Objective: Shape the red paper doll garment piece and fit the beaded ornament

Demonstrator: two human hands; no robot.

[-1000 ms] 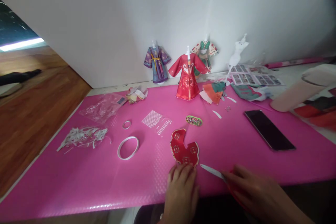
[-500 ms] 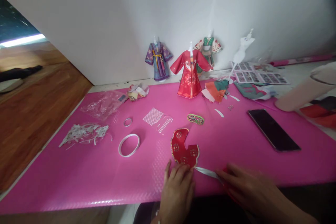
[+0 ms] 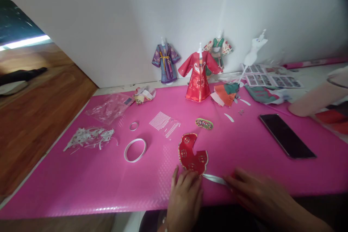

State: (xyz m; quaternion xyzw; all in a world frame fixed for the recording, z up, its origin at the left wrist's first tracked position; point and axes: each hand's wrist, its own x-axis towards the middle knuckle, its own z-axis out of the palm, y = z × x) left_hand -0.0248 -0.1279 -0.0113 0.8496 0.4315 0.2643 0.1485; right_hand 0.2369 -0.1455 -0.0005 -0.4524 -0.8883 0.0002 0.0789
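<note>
So your right hand point(image 3: 257, 190) has its fingers wrapped round the scissors point(image 3: 216, 179) (well, what look like red-handled ones; it's blurry down there), and your left hand point(image 3: 185, 197) has its fingertips down on the near edge of the red piece point(image 3: 190, 156). Can't tell whether you're pinching that edge or just pressing it onto the pink mat point(image 3: 103, 185).

What's changed: a second ago the blade tip was sitting a little apart from the piece, and now it's right at the pale-bordered corner beside your left fingertips. It was about there half a second ago too, so I'd say you've closed the gap and are lined up on the edge. Whether the blades are actually biting, I can't tell from here.

The piece itself lies flat just ahead of your left fingers, with its notch facing away from them and toward the right-hand side. Past it, further from your grip, is the patterned oval point(image 3: 204, 123). The white ring point(image 3: 135, 150) is off to the left of your left hand, and the phone point(image 3: 287, 136) lies beyond your right one, apart from the scissors.
</note>
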